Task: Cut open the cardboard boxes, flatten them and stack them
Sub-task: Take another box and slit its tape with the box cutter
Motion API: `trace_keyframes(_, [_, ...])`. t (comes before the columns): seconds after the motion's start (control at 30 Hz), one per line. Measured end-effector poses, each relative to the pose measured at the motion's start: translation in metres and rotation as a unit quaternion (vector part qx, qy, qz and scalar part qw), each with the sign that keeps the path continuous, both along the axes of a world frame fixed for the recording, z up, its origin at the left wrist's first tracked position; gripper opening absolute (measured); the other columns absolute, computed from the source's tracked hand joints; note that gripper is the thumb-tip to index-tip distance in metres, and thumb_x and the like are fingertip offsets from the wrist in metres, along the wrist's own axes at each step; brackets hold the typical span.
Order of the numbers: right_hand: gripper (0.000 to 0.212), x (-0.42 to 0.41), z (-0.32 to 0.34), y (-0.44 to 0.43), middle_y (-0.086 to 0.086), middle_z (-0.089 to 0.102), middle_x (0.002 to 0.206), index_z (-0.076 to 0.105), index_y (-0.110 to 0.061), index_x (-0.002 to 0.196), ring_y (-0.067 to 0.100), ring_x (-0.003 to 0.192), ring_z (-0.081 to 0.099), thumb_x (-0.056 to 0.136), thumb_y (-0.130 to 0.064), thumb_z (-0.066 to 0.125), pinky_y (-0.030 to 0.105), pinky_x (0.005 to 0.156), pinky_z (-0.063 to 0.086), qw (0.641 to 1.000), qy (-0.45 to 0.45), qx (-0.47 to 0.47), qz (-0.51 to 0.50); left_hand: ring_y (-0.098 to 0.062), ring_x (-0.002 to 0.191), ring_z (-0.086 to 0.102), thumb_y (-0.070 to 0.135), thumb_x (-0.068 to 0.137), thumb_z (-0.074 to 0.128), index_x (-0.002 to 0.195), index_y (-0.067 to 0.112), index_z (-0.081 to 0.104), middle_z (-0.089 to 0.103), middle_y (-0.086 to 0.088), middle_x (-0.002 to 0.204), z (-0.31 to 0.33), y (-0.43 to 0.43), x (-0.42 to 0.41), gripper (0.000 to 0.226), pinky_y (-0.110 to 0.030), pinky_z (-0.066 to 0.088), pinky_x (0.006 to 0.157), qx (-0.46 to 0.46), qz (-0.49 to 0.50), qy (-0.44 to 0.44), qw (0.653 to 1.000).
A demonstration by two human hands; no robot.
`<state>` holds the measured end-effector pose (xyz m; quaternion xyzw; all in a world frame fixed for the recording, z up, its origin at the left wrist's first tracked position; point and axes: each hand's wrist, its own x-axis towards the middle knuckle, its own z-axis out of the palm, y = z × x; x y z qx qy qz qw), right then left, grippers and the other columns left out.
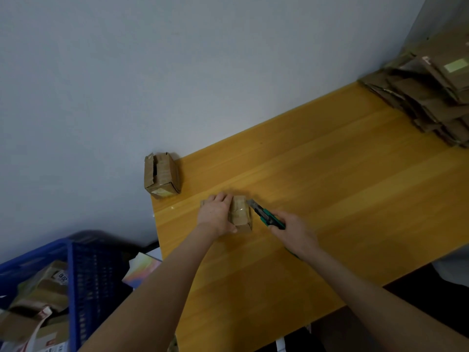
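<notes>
Small taped cardboard box (239, 215) lies on the wooden table (330, 186), near the table's left end, glossy tape across its top. The left hand (217, 215) presses down on the box's left part, fingers curled over its far edge and thumb at its near corner, pinning it. The right hand (291, 232), just right of the box, is closed around the green utility knife (266, 217); the blade tip sits at the box's upper right edge, touching or nearly so — blur prevents certainty.

Step in hand, by judgement: cutting the tape on this box. Next move likely calls for drawing the blade along the taped seam, shallow, with the holding fingers kept off the cut line.

Beyond the box, at the table's far left corner, a second box (161, 175) stands with flaps partly open. Far right of the box, a stack of flattened cardboard (429, 97) rests against the wall. Left and below the table, a blue crate (83, 275) holds more boxes.
</notes>
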<state>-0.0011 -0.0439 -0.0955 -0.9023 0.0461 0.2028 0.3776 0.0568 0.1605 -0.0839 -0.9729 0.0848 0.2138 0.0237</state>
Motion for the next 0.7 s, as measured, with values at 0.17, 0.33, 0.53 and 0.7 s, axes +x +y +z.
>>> trace_keyframes(0.17, [0.049,0.003,-0.001,-0.007,-0.003,0.065,0.118,0.044,-0.028,0.142,0.016,0.088,0.064,0.095,-0.030,0.057,0.038,0.076,0.057,0.998,-0.001,0.046,0.033,-0.024,0.137,0.031,0.050,0.069,0.080,0.151,0.021,0.024,0.034,0.001,0.150,-0.001,0.000,-0.002,0.103,-0.038,0.033,0.109,-0.005,-0.003,-0.006,1.000])
trace_keyframes(0.33, [0.052,0.008,0.002,-0.009,0.001,0.062,0.126,0.041,-0.020,0.144,0.018,0.096,0.063,0.095,-0.026,0.058,0.040,0.081,0.056,0.995,0.013,0.067,0.068,-0.025,0.137,0.029,0.052,0.071,0.078,0.152,0.021,0.021,0.032,0.001,0.151,-0.002,0.001,-0.004,0.104,-0.036,0.034,0.108,-0.011,-0.001,-0.013,1.000])
trace_keyframes(0.53, [0.052,-0.002,0.002,-0.007,0.004,0.068,0.115,0.041,-0.021,0.144,0.023,0.093,0.066,0.094,-0.027,0.058,0.042,0.077,0.058,0.996,0.024,0.056,0.067,-0.025,0.137,0.028,0.052,0.071,0.078,0.154,0.023,0.018,0.031,0.002,0.151,-0.003,0.003,-0.004,0.106,-0.038,0.036,0.106,-0.026,0.015,-0.004,1.000])
trace_keyframes(0.7, [0.052,-0.007,0.001,-0.010,0.000,0.067,0.116,0.042,-0.022,0.143,0.021,0.086,0.067,0.094,-0.026,0.057,0.041,0.071,0.059,0.995,0.021,0.058,0.077,-0.024,0.137,0.030,0.055,0.072,0.076,0.154,0.023,0.017,0.031,0.002,0.151,-0.004,0.004,-0.003,0.106,-0.037,0.038,0.105,-0.018,0.006,-0.006,1.000])
